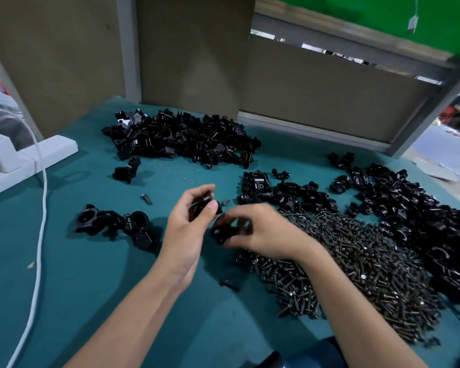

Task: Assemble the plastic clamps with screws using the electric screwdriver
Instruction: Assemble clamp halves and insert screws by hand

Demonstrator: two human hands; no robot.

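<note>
My left hand (190, 224) pinches a small black plastic clamp piece (204, 203) between thumb and fingers above the green table. Just to its right, my right hand (260, 229) grips another black clamp part (223, 231); this hand is motion-blurred. A wide heap of dark screws (356, 266) lies under and to the right of my right forearm. Single loose screws lie on the mat: one (146, 199) far left, one (228, 285) near my left wrist, one (225, 201) by the held piece. No electric screwdriver is in view.
A big pile of black clamp halves (183, 136) lies at the back, another pile (409, 216) at the right. A few joined clamps (114, 225) sit left of my hands. A white cable (39, 248) and a white block (24, 158) are at the left.
</note>
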